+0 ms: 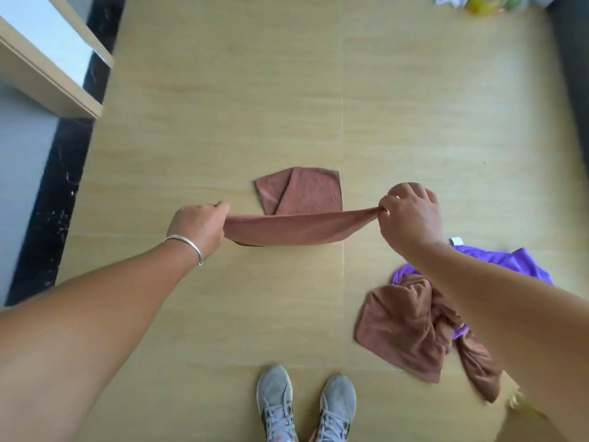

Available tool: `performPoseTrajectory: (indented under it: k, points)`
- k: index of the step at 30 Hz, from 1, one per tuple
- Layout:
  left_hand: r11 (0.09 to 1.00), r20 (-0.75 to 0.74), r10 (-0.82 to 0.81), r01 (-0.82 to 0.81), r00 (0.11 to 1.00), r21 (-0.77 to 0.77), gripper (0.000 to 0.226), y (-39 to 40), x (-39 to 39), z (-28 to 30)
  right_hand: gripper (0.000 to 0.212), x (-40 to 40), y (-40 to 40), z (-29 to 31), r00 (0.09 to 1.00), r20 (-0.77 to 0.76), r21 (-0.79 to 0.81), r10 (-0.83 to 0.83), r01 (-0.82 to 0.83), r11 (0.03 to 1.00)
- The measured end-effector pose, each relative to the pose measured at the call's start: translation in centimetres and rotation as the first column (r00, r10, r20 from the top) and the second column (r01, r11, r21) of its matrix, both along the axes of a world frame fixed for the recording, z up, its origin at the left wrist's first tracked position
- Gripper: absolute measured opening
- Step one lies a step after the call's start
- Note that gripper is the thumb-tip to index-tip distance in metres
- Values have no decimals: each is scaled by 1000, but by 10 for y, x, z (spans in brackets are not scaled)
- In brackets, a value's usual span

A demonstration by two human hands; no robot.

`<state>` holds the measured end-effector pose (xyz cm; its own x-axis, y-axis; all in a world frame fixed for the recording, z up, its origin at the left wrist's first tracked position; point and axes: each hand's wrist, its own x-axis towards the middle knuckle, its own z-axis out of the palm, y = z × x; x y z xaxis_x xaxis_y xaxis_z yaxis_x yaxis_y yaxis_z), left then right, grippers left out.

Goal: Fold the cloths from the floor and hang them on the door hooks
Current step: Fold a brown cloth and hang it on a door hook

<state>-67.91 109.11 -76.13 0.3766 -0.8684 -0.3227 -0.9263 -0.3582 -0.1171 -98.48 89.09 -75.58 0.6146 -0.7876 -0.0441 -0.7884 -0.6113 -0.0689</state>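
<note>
2 grey sneakers [306, 406] on tan floor [223, 122]; bracelet [188, 248].

Folded cloth [299, 190] beyond held cloth [296, 229]

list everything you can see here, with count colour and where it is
held cloth: 1, brown, stretched between both hands above the floor
folded cloth: 1, brown, flat on the floor beyond the hands
crumpled cloths: brown, number unclear, heaped on the floor at right
purple cloth: 1, under and behind that heap
floor: tan tiles
bracelet: 1, silver, left wrist
shoes: 2, grey, bottom centre
left hand: grips one end
right hand: pinches the other end
</note>
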Motion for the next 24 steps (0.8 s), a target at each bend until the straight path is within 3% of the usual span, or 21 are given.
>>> performPoseTrajectory:
  k: [5,13,19,24]
  points:
    - [988,58,104,-97,993,-121,10,-58,50,102,19,49,-58,98,997,70,-80,-43,49,996]
    - [971,110,111,-85,988,-222,11,-85,66,218,17,67,-93,212,985,168,-189,-41,73,979]
    - [974,113,26,0,993,-225,17,-39,41,234,10,32,-57,222,986,164,-167,-22,50,985]
    - [983,11,-13,15,1000,-184,15,31,-3,201,7,-19,11,182,993,119,-72,-18,27,997]
